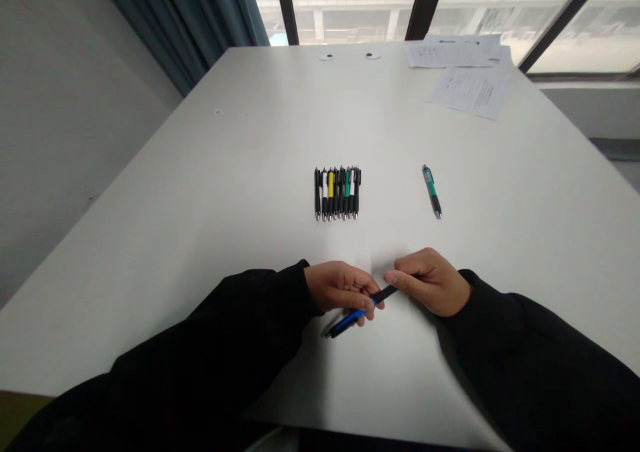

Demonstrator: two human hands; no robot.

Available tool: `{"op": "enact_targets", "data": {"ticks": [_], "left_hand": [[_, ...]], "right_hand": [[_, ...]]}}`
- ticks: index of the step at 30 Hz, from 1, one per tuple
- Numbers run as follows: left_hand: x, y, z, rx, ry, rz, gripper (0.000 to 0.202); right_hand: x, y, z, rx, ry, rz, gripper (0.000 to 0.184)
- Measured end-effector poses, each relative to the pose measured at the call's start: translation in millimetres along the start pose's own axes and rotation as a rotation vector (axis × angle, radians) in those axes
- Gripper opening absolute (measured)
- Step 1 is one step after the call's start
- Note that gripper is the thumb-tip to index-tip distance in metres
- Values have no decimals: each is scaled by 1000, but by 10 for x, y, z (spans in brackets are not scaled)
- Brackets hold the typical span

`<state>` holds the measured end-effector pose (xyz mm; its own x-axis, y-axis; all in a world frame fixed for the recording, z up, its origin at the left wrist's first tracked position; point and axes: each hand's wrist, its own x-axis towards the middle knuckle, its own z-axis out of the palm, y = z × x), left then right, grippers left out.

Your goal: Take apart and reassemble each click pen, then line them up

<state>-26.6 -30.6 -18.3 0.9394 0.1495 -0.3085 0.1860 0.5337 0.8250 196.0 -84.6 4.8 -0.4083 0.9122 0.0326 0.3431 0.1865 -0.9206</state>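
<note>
Several fingers and the thumb of the left hand (343, 289) pinch the blue barrel of a blue-and-black click pen (354, 316), and the right hand (433, 282) is closed on the pen's black grip end, hiding the tip. This pen slants over the middle of the tabletop (225, 185), toward its near edge, with its dark clip end pointing to the near-left corner; whether it touches the surface I cannot tell. The blue section is bright and slightly glossy, the grip matte black.

Beyond the hands, a close-set row of pens (331, 189) lies side by side, black, white, yellow and green among them, silver tips facing the near edge. Well apart, toward the right edge, one green-and-black pen (432, 191) lies slightly tilted. Printed papers (470, 92) overlap near the far-right corner.
</note>
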Motion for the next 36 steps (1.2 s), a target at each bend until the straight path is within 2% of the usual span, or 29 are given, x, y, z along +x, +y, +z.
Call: {"op": "enact_targets", "data": {"ticks": [6,10,13,15,17,20,22,24,27,29,33,36], "left_hand": [[8,2,1,-23,-15,-20,45],[12,14,26,-81,6,17,43],[39,57,31,-135,154,208,37],[75,81,14,-148,310,386,34],[110,92,-11,-171,464,517,31],[120,95,-37,-274,573,564,28],[88,103,-41,-344,523,516,29],[41,117,-42,-388,412,417,31],[-5,118,-52,-407,223,254,34],[-1,98,-53,-392,134,184,37],[61,58,16,-324,13,29,47],[112,54,109,-289,12,11,40]], "right_hand": [[-12,-14,-23,108,-69,47,51],[-15,13,30,212,2,82,46],[-20,15,113,421,53,59,33],[-23,5,169,487,24,70,42],[-22,4,204,483,5,104,39],[0,43,182,515,104,149,27],[32,83,117,601,241,163,27],[69,116,37,706,366,150,29],[105,136,-40,791,435,107,27],[116,133,-36,812,387,105,26],[166,90,45,882,207,151,27],[260,37,89,992,109,183,27]]}}
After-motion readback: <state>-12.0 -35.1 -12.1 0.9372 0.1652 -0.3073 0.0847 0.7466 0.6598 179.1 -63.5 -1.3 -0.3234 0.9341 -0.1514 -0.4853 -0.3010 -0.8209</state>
